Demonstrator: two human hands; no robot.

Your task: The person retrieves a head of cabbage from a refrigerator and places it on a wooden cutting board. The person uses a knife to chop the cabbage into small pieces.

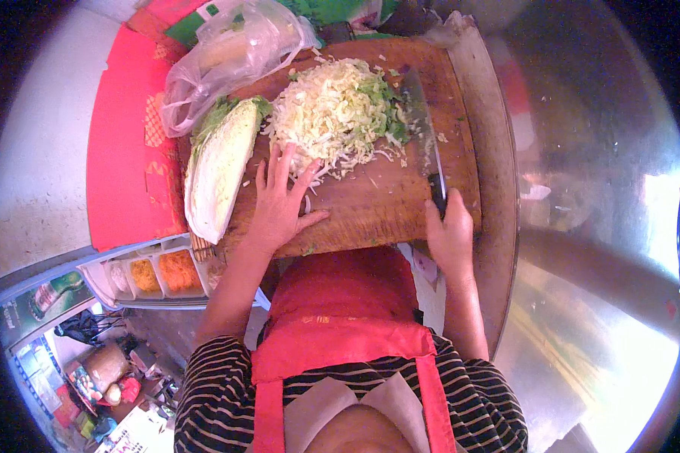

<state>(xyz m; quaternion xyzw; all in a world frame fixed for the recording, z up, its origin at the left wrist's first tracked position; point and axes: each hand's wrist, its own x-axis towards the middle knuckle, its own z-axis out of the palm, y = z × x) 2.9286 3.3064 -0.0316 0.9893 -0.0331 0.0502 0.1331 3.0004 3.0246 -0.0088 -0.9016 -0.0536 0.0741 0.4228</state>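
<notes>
A heap of shredded napa cabbage (334,110) lies on a wooden cutting board (368,212). My left hand (280,198) rests at the heap's near left edge, fingers spread, the fingertips touching the shreds. In my right hand (450,232) is the black handle of a cleaver (422,124). Its broad blade points away from me along the right of the heap, with bits of cabbage beside it. Left of my left hand, a cut piece of napa cabbage (224,170) lies lengthwise with its pale base towards me.
A clear plastic bag (241,54) with produce inside sits at the board's far left corner. Red cardboard (127,153) stands to the left. Below it, a divided container (110,277) holds shredded orange and yellow food. A shiny metal surface (595,187) rises on the right.
</notes>
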